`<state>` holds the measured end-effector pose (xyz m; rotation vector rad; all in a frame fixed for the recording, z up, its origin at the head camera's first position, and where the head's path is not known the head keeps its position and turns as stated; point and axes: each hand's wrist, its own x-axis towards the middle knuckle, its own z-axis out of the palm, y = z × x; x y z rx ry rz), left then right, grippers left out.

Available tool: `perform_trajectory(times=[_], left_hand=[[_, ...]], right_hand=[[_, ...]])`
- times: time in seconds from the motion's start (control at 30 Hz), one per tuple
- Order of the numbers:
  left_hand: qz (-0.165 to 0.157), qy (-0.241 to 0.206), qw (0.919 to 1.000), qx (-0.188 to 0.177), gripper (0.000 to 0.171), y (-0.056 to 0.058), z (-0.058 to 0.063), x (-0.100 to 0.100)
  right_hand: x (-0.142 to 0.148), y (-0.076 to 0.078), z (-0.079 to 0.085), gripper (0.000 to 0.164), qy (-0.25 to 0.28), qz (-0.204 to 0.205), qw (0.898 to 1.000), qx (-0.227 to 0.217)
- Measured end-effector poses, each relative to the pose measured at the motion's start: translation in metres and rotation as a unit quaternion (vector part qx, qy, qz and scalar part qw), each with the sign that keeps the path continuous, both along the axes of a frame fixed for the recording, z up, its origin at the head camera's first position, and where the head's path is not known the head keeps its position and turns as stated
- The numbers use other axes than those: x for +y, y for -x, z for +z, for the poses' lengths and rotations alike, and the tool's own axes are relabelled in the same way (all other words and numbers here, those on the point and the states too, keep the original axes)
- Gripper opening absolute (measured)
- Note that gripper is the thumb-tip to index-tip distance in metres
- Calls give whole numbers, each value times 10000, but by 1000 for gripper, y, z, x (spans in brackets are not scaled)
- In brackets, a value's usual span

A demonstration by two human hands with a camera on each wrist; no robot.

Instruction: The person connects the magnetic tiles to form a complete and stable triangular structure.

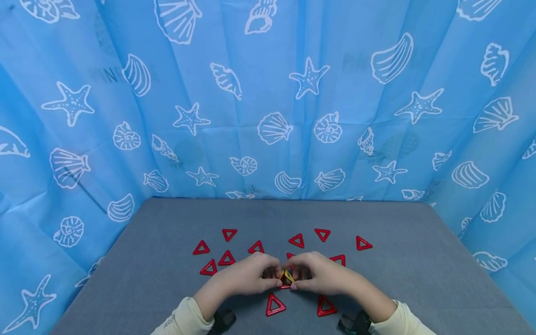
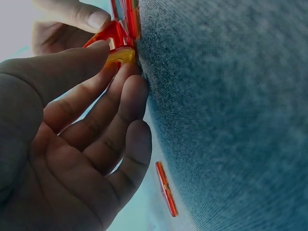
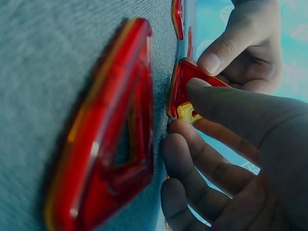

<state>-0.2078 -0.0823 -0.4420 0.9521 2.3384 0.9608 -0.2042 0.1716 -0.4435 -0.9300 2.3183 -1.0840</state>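
Observation:
Both hands meet at the middle of the grey table. My left hand pinches a red, yellow-edged triangular tile between thumb and fingers, its other fingers loosely bent near the tabletop. From the other side my right hand pinches a raised triangular tile with a yellow edge. These tiles lean towards each other in a small tent shape, and a red edge of a tile shows low between the fingertips. The hands hide much of the raised tiles.
Several flat red triangular tiles lie around, among them one and another in front of the hands. Others spread behind, such as a tile at right and one at left. A blue shell-print curtain hangs behind the table.

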Motion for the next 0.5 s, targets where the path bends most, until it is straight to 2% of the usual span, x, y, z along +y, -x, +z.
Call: perform_trajectory(times=[0.17, 0.3, 0.4, 0.5], left_hand=[[-24, -67, 10000, -65, 5, 1, 1, -3], [55, -78, 10000, 23, 7, 8, 4, -12], [418, -51, 9985, 362, 8, 15, 7, -21], [963, 0, 9924, 768, 10, 19, 8, -30]], right_hand=[[1, 0, 1, 37, -7, 72, 10000, -42], [1, 1, 2, 37, -48, 99, 9999, 45], [1, 2, 3, 38, -116, 41, 9999, 89], [2, 2, 3, 38, -187, -95, 9997, 81]])
